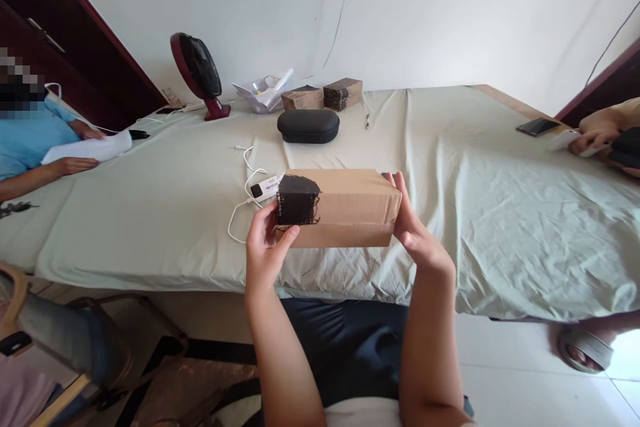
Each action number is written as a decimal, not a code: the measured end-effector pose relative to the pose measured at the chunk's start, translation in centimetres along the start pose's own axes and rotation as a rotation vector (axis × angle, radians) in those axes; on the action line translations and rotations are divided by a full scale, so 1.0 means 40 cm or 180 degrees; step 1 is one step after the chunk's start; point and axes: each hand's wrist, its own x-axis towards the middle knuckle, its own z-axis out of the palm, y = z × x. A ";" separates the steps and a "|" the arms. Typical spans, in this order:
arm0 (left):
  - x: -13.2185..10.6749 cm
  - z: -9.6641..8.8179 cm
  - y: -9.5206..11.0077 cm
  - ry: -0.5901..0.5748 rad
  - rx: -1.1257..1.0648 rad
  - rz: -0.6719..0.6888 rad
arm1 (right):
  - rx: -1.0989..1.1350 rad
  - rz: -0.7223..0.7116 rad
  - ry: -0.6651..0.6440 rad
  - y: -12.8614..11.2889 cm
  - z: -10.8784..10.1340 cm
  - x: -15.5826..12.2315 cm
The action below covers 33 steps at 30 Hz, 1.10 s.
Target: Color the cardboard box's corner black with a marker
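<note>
Cardboard box (355,205), held between both hands (266,241) (419,233), one at each end

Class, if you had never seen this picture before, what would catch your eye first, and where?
The cardboard box comes first, black at its left end and held mid-picture between the left grip and right grip. Then the dark red fan stands out at upper left, and the black case lying beyond the box.

The head view looks forward, down (across the table (165,213)).
</note>
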 end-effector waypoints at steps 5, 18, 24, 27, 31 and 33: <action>0.005 0.021 -0.036 -0.0123 -0.0126 0.0383 | 0.0505 0.0340 0.0997 0.033 0.034 0.047; 0.012 0.025 -0.051 -0.0190 -0.0082 0.0420 | 0.1565 0.1355 0.1598 0.113 0.029 0.092; 0.020 0.050 -0.067 0.0325 0.0191 0.0484 | 0.1186 0.0984 0.1067 0.116 0.012 0.070; 0.020 0.059 -0.080 0.0735 0.0225 0.0626 | 0.1039 0.0895 0.0863 0.120 0.006 0.054; 0.015 0.061 -0.096 0.0927 0.0123 0.0606 | 0.1119 0.0873 0.0799 0.127 0.015 0.043; 0.007 0.062 -0.104 0.0917 0.0070 0.0457 | 0.1179 0.0840 0.0828 0.133 0.020 0.038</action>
